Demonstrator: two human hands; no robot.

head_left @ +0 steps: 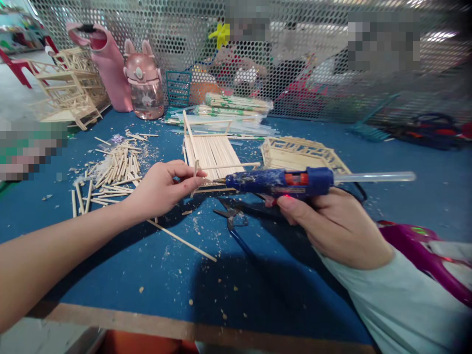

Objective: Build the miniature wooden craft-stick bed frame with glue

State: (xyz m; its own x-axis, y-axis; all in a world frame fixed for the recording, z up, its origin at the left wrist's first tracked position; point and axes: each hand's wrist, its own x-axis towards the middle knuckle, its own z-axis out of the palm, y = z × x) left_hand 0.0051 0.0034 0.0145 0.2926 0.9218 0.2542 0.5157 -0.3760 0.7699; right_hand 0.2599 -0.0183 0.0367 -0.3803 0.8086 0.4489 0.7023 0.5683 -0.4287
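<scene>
My right hand (pixel 332 221) is wrapped round a blue hot glue gun (pixel 265 182), and a clear glue stick (pixel 376 177) juts from its back end. A small red light glows by the trigger. The gun's nozzle points left, at the near corner of a small model made of wooden sticks (pixel 216 152). At that corner my left hand (pixel 165 187) has its thumb and fingers closed on the model's frame, close to the nozzle tip. The model has a flat floor of sticks with thin rails and posts. Dark-handled pliers (pixel 232 221) lie below it, partly in shadow.
Cut sticks (pixel 118 169) lie heaped at left, and a long stick (pixel 184 241) lies nearer. A second stick piece (pixel 302 155), bagged sticks (pixel 236 103), a bottle (pixel 143 88) and a pink tumbler (pixel 110 69) stand further back. A perforated metal screen (pixel 309 93) borders the table.
</scene>
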